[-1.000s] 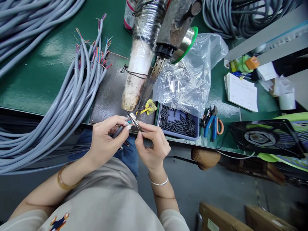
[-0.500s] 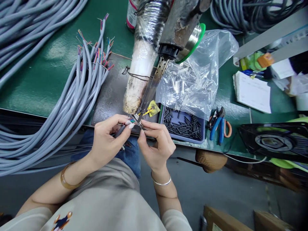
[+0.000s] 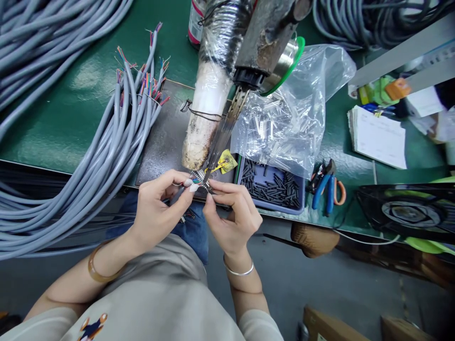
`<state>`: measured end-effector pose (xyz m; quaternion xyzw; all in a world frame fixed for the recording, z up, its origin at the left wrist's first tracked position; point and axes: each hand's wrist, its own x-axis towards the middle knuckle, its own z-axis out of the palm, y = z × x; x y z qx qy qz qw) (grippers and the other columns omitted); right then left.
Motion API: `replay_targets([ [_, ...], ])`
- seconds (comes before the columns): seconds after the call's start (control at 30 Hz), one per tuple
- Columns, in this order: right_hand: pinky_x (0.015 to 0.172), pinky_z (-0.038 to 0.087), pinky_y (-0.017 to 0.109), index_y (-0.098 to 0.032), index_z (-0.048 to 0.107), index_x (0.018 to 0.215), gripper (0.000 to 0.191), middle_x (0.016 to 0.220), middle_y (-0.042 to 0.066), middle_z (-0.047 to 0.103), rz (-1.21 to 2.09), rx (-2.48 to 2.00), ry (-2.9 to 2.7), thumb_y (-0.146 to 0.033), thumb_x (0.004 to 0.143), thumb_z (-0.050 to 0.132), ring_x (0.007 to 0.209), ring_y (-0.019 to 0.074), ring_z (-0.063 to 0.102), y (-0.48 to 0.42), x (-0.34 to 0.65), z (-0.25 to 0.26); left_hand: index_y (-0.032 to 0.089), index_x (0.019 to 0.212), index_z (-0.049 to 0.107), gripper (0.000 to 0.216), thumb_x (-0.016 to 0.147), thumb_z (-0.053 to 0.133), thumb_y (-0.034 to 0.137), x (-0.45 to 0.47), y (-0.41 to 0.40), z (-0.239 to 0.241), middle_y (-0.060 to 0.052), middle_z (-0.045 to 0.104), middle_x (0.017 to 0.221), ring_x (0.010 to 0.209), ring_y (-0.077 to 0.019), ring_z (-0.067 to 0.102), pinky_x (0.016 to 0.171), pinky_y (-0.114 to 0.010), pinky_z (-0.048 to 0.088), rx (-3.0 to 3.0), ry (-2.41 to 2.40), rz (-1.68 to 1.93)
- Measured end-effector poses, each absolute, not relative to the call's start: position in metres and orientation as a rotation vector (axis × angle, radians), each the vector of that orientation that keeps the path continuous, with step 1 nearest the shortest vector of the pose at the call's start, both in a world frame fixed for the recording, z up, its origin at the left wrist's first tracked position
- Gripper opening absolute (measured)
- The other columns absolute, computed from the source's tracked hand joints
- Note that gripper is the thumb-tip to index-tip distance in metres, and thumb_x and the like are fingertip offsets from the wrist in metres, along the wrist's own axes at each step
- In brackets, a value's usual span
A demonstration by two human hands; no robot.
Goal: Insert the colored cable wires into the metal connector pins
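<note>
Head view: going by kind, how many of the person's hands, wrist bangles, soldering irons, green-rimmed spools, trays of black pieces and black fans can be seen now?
Hands: 2 (left hand, right hand)
Wrist bangles: 2 (amber bangle, silver bangle)
Soldering iron: 1
Green-rimmed spool: 1
Tray of black pieces: 1
Black fan: 1
Total: 8

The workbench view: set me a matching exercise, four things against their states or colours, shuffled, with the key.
1. left hand
2. right hand
3. tray
4. spool

A. filled with small black pieces
B. silver bangle at the wrist
C. green-rimmed
D. amber bangle at the wrist

Pairs: 1-D, 2-B, 3-A, 4-C
</note>
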<state>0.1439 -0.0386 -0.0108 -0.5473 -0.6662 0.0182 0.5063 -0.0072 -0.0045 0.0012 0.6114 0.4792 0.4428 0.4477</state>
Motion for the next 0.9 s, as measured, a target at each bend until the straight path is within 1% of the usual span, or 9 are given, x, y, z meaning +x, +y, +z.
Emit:
replay_targets([
  [0.1,0.074,0.065,0.030,-0.025,0.061,0.088,0.020,0.100,0.003,0.079,0.055,-1.329,-1.612,-0.007,0.087,0.071,0.086,0.0165,0.077,-0.0386,0.1443,-0.0121,0.017,0.084,0.067,0.011,0.092,0.069,0.024,-0.0066,-0.0049,-0.0004,-0.003,0.075,0.088,0.054,-0.0062,0.055,0.049,-0.018,0.044,1.505,1.208,1.088],
  [0.2,0.075,0.065,0.029,-0.025,0.063,0.090,0.020,0.100,0.003,0.079,0.029,-1.322,-1.630,-0.007,0.087,0.071,0.087,0.0162,0.077,-0.0378,0.1448,-0.0110,0.017,0.084,0.068,0.009,0.091,0.069,0.022,-0.0051,-0.0048,-0.0011,-0.003,0.077,0.088,0.059,-0.0078,0.059,0.053,-0.018,0.047,1.587,1.222,1.137],
  [0.3,0.077,0.065,0.029,-0.024,0.064,0.092,0.020,0.102,0.003,0.079,0.000,-1.316,-1.641,-0.006,0.087,0.073,0.088,0.0159,0.077,-0.0374,0.1446,-0.0083,0.018,0.086,0.068,0.006,0.091,0.068,0.020,-0.0046,-0.0046,0.0001,-0.003,0.077,0.089,0.061,-0.0080,0.061,0.054,-0.018,0.048,1.649,1.211,1.173],
  [0.53,0.076,0.065,0.029,-0.025,0.062,0.087,0.021,0.099,0.003,0.079,0.043,-1.347,-1.636,-0.007,0.086,0.071,0.087,0.0162,0.077,-0.0404,0.1431,-0.0097,0.017,0.084,0.068,0.008,0.091,0.068,0.022,-0.0063,-0.0073,-0.0004,-0.004,0.077,0.089,0.063,-0.0091,0.062,0.055,-0.019,0.049,1.606,1.240,1.123],
  [0.73,0.078,0.066,0.029,-0.026,0.064,0.091,0.021,0.101,0.003,0.079,0.007,-1.338,-1.650,-0.007,0.087,0.072,0.087,0.0162,0.077,-0.0388,0.1435,-0.0085,0.018,0.087,0.069,0.005,0.091,0.068,0.020,-0.0051,-0.0071,-0.0009,-0.004,0.078,0.092,0.067,-0.0107,0.065,0.061,-0.021,0.053,1.654,1.231,1.157],
  [0.9,0.078,0.066,0.027,-0.025,0.064,0.091,0.021,0.101,0.003,0.079,-0.023,-1.326,-1.649,-0.006,0.087,0.072,0.087,0.0149,0.077,-0.0375,0.1425,-0.0057,0.018,0.087,0.069,0.004,0.091,0.069,0.017,-0.0057,-0.0068,0.0011,-0.004,0.078,0.092,0.066,-0.0096,0.065,0.058,-0.019,0.051,1.655,1.197,1.189],
])
